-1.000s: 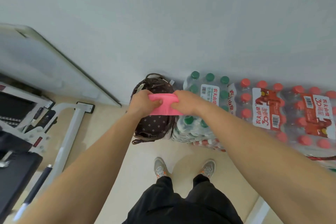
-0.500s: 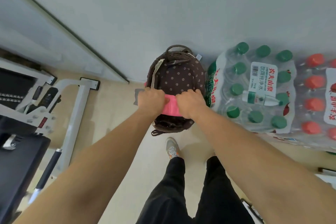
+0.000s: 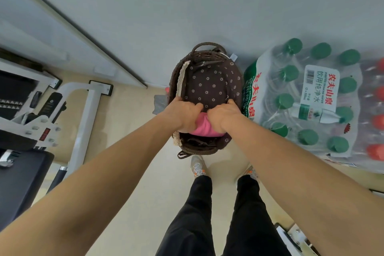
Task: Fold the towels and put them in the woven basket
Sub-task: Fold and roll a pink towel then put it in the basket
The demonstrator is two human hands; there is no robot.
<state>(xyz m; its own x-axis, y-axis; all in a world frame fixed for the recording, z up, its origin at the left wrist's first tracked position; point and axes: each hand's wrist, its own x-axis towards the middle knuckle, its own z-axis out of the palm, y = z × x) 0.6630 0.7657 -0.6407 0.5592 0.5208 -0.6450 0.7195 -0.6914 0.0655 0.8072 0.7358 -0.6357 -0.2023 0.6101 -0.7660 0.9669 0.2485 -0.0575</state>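
A dark brown woven basket (image 3: 180, 64) with a brown flower-print lining stands on the floor against the wall. A folded pink towel (image 3: 202, 128) sits inside the basket at its near end. My left hand (image 3: 184, 113) grips the towel's left side and my right hand (image 3: 223, 114) grips its right side, both with fingers curled over it, down inside the basket. Most of the towel is hidden under my hands.
Shrink-wrapped packs of green-capped water bottles (image 3: 307, 97) stand right beside the basket; red-capped ones (image 3: 377, 122) lie further right. A white metal frame (image 3: 83, 118) and dark equipment (image 3: 18, 181) fill the left. My feet (image 3: 198, 166) stand just before the basket.
My hands have lowered the pink towel from above the basket down into its near end. The view has moved closer and tilted down over the basket.
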